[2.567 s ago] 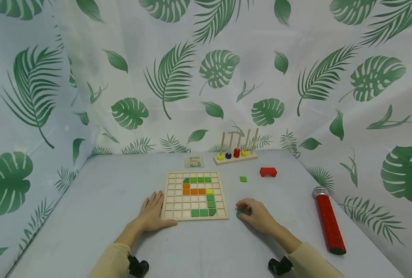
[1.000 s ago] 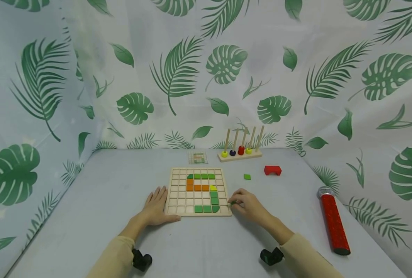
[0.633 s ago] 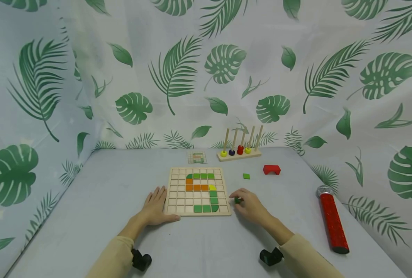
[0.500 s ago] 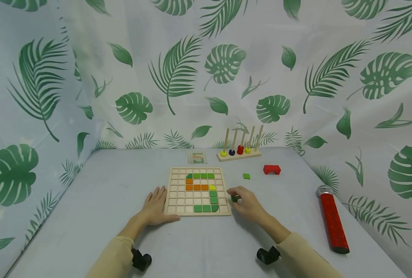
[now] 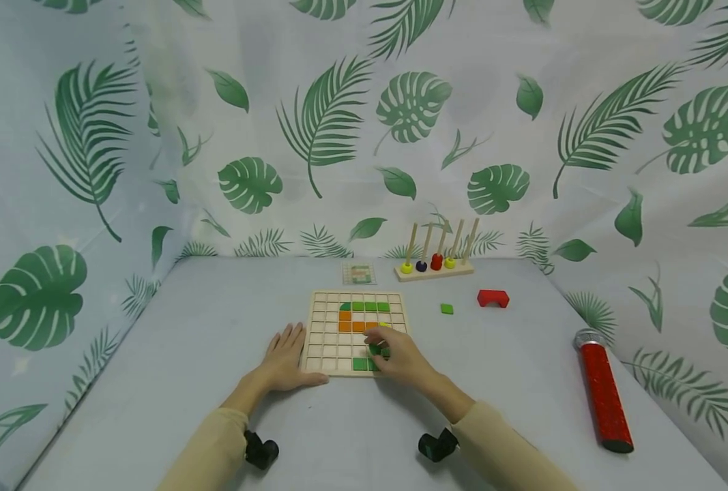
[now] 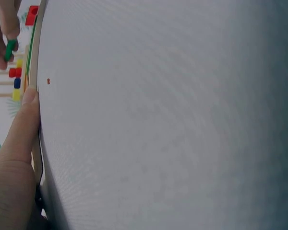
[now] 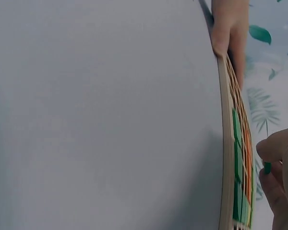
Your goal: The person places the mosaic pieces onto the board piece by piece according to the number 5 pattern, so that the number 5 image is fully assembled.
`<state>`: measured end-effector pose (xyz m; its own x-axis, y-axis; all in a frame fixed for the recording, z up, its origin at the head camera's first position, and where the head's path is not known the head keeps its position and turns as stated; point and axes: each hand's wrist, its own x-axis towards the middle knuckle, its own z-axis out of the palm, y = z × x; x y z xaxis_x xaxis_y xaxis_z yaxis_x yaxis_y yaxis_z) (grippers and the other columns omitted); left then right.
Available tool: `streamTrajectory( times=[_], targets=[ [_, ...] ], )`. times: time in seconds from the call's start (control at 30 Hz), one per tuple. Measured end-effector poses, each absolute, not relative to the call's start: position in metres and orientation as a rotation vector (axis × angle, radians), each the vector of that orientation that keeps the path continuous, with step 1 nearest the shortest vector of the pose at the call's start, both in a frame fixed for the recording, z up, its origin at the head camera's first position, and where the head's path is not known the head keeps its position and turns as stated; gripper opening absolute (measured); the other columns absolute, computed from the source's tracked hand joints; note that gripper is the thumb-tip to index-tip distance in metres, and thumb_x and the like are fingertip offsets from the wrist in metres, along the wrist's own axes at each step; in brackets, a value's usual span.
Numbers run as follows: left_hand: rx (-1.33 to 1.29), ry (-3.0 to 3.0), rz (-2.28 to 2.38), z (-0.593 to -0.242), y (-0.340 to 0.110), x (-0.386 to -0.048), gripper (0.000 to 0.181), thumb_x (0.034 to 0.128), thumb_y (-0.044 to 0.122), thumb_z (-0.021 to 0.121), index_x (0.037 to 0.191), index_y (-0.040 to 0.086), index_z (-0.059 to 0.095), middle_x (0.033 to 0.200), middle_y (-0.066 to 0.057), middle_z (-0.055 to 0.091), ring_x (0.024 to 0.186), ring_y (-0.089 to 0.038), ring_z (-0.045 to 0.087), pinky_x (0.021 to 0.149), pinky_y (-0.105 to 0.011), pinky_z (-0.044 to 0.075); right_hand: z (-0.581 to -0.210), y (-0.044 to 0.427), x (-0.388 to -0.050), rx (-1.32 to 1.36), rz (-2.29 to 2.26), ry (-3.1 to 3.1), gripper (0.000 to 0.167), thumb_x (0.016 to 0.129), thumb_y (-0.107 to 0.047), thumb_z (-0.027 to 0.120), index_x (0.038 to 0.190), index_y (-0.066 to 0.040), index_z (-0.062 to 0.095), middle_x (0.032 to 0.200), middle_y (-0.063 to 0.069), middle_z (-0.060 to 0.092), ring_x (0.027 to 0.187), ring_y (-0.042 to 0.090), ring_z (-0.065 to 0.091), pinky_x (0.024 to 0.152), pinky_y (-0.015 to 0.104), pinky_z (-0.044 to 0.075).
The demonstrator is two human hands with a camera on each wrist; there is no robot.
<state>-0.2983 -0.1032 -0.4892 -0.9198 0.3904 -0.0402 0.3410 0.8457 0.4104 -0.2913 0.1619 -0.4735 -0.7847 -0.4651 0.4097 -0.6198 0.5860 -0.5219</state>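
Observation:
In the head view a wooden grid board (image 5: 323, 340) lies flat, with orange, green and yellow tiles set in some cells. My left hand (image 5: 281, 360) rests at its left front corner, fingers straight along the side and thumb against the front edge. My right hand (image 5: 405, 359) is over the board's right part and pinches a small green tile between thumb and fingers. That green tile (image 6: 9, 50) shows in the left wrist view, held above the board. The right hand hides several tiles and cells under it.
A loose green tile (image 5: 447, 309) lies right of the board. Behind are a pattern card (image 5: 359, 274) and a peg stand (image 5: 435, 273) with coloured beads. Further right sit a red bridge-shaped block (image 5: 493, 299) and a long red cylinder (image 5: 606, 395).
My right hand picked up the green tile from the table and moved left with it, from beside the board to over it. My left hand stays at the board's corner. The head view shifted slightly.

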Motion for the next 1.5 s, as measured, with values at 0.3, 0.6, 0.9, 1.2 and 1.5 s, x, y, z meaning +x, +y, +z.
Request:
streamTrajectory(
  times=[0.3,0.6,0.9,1.2,1.5],
  targets=[
    [0.571,2.896,0.605,-0.489,-0.1,-0.299,0.116,0.0735,0.068,0.065,0.148,-0.005,0.015,0.154,-0.021,0.013,0.142,-0.036,0.005,0.113,-0.051,0.005,-0.477,0.131,-0.291,1.052,0.993,-2.638,0.045,0.078,0.006,0.07,0.119,-0.002,0.057,0.102,0.004,0.068,0.093,0.015,0.063,0.081,0.024,0.051],
    [0.565,2.893,0.621,-0.487,-0.099,-0.299,0.116,0.0733,0.067,0.065,0.148,-0.005,0.014,0.155,-0.021,0.012,0.142,-0.036,0.003,0.113,-0.051,0.004,-0.48,0.126,-0.293,1.076,0.987,-2.64,0.042,0.078,0.005,0.07,0.117,-0.005,0.059,0.102,0.002,0.068,0.093,0.012,0.063,0.081,0.023,0.051],
    [0.578,2.888,0.615,-0.488,-0.098,-0.3,0.115,0.074,0.067,0.065,0.148,-0.005,0.014,0.155,-0.021,0.012,0.142,-0.036,0.003,0.113,-0.051,0.004,-0.483,0.124,-0.292,1.045,0.991,-2.694,0.042,0.08,0.001,0.071,0.12,-0.005,0.059,0.106,0.0,0.066,0.096,0.01,0.061,0.085,0.025,0.049],
    [0.58,2.906,0.602,-0.489,-0.1,-0.304,0.115,0.0734,0.068,0.065,0.149,-0.004,0.016,0.155,-0.02,0.012,0.142,-0.036,0.003,0.113,-0.051,0.004,-0.48,0.125,-0.293,1.05,1.017,-2.691,0.041,0.08,0.003,0.069,0.12,-0.004,0.059,0.104,0.001,0.066,0.093,0.01,0.061,0.085,0.025,0.05],
    [0.559,2.896,0.607,-0.488,-0.103,-0.299,0.115,0.0735,0.066,0.066,0.148,-0.005,0.015,0.154,-0.022,0.013,0.142,-0.037,0.004,0.113,-0.052,0.005,-0.485,0.123,-0.296,1.098,1.039,-2.684,0.039,0.081,0.0,0.069,0.119,-0.004,0.059,0.106,0.001,0.066,0.097,0.012,0.061,0.086,0.024,0.049]
  ],
)
